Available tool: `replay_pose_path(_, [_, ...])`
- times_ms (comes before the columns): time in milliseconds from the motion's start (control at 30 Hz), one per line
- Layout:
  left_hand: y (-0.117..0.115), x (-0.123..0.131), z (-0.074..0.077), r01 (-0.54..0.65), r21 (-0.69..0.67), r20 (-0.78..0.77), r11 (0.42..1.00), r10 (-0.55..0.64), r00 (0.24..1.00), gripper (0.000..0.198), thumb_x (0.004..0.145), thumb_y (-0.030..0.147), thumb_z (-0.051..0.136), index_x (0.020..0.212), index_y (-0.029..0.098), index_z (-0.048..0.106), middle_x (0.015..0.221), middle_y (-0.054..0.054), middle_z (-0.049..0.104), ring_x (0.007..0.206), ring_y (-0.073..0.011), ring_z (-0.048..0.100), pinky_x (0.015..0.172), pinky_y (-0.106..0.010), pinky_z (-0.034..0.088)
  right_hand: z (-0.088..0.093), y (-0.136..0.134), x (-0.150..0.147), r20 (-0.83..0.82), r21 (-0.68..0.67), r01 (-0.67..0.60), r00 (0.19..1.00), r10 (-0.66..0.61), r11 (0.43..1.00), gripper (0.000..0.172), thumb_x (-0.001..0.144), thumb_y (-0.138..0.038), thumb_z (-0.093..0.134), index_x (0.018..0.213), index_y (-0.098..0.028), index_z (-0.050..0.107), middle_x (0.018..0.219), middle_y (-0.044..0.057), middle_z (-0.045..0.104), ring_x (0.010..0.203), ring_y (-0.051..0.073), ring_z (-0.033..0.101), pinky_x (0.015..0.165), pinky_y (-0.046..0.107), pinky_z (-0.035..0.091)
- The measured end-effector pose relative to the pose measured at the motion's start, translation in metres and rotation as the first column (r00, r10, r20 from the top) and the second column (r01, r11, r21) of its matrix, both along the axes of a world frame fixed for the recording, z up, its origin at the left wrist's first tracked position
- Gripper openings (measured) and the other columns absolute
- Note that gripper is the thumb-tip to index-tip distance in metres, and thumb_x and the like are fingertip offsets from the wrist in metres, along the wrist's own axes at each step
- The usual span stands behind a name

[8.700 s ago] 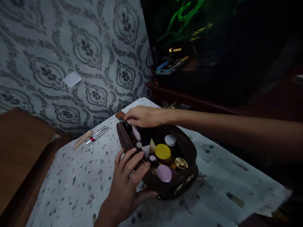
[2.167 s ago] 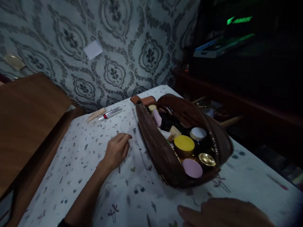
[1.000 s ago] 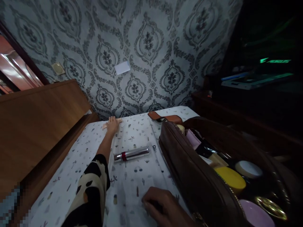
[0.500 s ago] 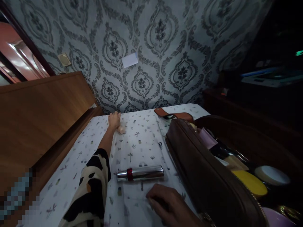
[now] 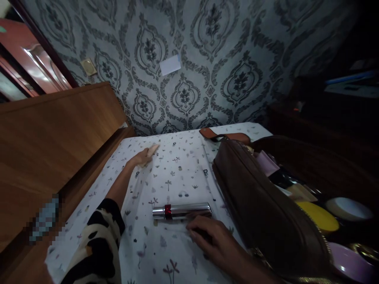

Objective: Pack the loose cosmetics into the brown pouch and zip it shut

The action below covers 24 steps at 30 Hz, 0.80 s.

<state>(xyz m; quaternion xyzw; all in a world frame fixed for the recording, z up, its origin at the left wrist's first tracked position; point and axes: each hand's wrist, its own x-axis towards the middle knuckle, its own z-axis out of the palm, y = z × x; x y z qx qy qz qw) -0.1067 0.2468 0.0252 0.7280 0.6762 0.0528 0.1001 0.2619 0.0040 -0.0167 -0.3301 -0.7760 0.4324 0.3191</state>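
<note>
My left hand point(image 5: 142, 158) is stretched far across the table and closed round a small beige stick point(image 5: 153, 149), whose tip pokes out past the fingers. My right hand point(image 5: 211, 241) rests on the printed tablecloth point(image 5: 174, 173) with its fingers curled, fingertips just below a silver tube with a red band point(image 5: 181, 211). I see nothing in that hand. An open brown pouch point(image 5: 266, 215) lies to the right, touching my right wrist. Inside it are a yellow-lidded jar point(image 5: 319, 217), a white-lidded jar point(image 5: 349, 209) and a pink lid point(image 5: 351, 266).
A wooden board point(image 5: 56, 134) runs along the table's left side. Patterned wallpaper point(image 5: 207, 59) with a white note point(image 5: 169, 65) rises behind the table. A brown strap point(image 5: 225, 135) lies at the pouch's far end. A dark shelf point(image 5: 325, 114) stands on the right.
My left hand has closed on the beige stick and lifted its tip off the cloth. The right hand has slid up until its fingertips reach the silver tube.
</note>
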Motion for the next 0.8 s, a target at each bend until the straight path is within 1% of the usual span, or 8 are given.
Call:
replay_pose_path(133, [-0.023, -0.007, 0.015, 0.128, -0.115, 0.044, 0.985, -0.123, 0.991, 0.045, 0.097, 0.042, 0.065, 0.135, 0.018, 0.060, 0.137, -0.011, 0.063, 0.120, -0.0270, 0.064, 0.104, -0.049, 0.053, 0.002, -0.001, 0.000, 0.003, 0.021, -0.006, 1.000, 0.006, 1.000, 0.025, 0.096, -0.027, 0.049, 0.093, -0.019, 0.072, 0.089, 0.008, 0.074, 0.084, 0.020, 0.069, 0.072, 0.029, 0.051])
replay_pose_path(233, [-0.035, -0.003, 0.019, 0.177, -0.141, 0.064, 0.974, -0.170, 0.983, 0.053, 0.094, 0.054, 0.060, 0.134, 0.021, 0.063, 0.129, -0.008, 0.070, 0.112, -0.0266, 0.067, 0.097, -0.038, 0.053, 0.005, -0.001, 0.001, 0.029, 0.035, 0.003, 1.000, -0.004, 0.999, 0.023, 0.094, -0.024, 0.050, 0.090, -0.019, 0.072, 0.088, 0.008, 0.074, 0.082, 0.021, 0.069, 0.071, 0.029, 0.051])
replay_pose_path(300, [-0.042, 0.002, 0.017, 0.173, -0.110, 0.052, 0.979, -0.168, 0.984, 0.054, 0.094, 0.060, 0.049, 0.124, 0.019, 0.069, 0.122, -0.009, 0.073, 0.109, -0.0282, 0.067, 0.092, -0.034, 0.052, 0.006, -0.002, 0.002, 0.034, 0.045, 0.005, 0.999, -0.006, 0.999, 0.022, 0.094, -0.023, 0.050, 0.092, -0.019, 0.072, 0.088, 0.007, 0.075, 0.082, 0.020, 0.069, 0.073, 0.030, 0.052])
replay_pose_path(367, [-0.049, 0.008, 0.014, 0.150, -0.053, 0.023, 0.987, -0.149, 0.989, 0.055, 0.097, 0.060, 0.039, 0.109, 0.017, 0.072, 0.117, -0.013, 0.073, 0.111, -0.0306, 0.065, 0.092, -0.036, 0.050, 0.006, -0.001, 0.002, 0.027, 0.047, -0.002, 1.000, 0.001, 0.999, 0.022, 0.095, -0.024, 0.051, 0.093, -0.019, 0.072, 0.088, 0.007, 0.075, 0.084, 0.020, 0.070, 0.074, 0.030, 0.052])
replay_pose_path(433, [-0.060, 0.014, 0.012, 0.120, 0.002, -0.005, 0.993, -0.120, 0.993, 0.051, 0.097, 0.057, 0.039, 0.103, 0.016, 0.069, 0.113, -0.015, 0.071, 0.109, -0.0311, 0.064, 0.091, -0.037, 0.049, 0.005, 0.000, 0.002, 0.019, 0.049, -0.009, 1.000, 0.009, 0.999, 0.022, 0.096, -0.025, 0.051, 0.093, -0.019, 0.071, 0.089, 0.007, 0.075, 0.087, 0.021, 0.070, 0.076, 0.030, 0.053])
replay_pose_path(633, [-0.109, 0.029, 0.018, 0.074, 0.077, -0.042, 0.994, -0.071, 0.997, 0.037, 0.090, 0.052, 0.059, 0.112, 0.022, 0.058, 0.105, -0.009, 0.069, 0.095, -0.0274, 0.063, 0.079, -0.035, 0.048, 0.003, 0.000, 0.002, 0.001, 0.058, -0.019, 1.000, 0.019, 0.998, 0.023, 0.097, -0.027, 0.050, 0.092, -0.018, 0.070, 0.087, 0.007, 0.074, 0.085, 0.020, 0.069, 0.075, 0.030, 0.052])
replay_pose_path(733, [-0.129, 0.037, 0.017, 0.080, 0.067, -0.049, 0.995, -0.077, 0.996, 0.040, 0.092, 0.056, 0.057, 0.115, 0.023, 0.059, 0.104, -0.009, 0.069, 0.097, -0.0286, 0.064, 0.082, -0.037, 0.049, 0.005, 0.000, 0.002, 0.015, 0.051, -0.024, 1.000, 0.023, 0.998, 0.023, 0.098, -0.028, 0.050, 0.092, -0.018, 0.070, 0.087, 0.006, 0.073, 0.083, 0.019, 0.068, 0.073, 0.030, 0.051])
replay_pose_path(800, [-0.138, 0.040, 0.013, 0.088, 0.068, -0.049, 0.994, -0.085, 0.995, 0.042, 0.094, 0.057, 0.054, 0.119, 0.023, 0.060, 0.116, -0.011, 0.070, 0.107, -0.0310, 0.063, 0.090, -0.041, 0.048, 0.007, -0.001, 0.003, 0.014, 0.056, -0.026, 1.000, 0.025, 0.998, 0.023, 0.098, -0.028, 0.050, 0.092, -0.019, 0.070, 0.087, 0.006, 0.074, 0.084, 0.019, 0.068, 0.075, 0.031, 0.050])
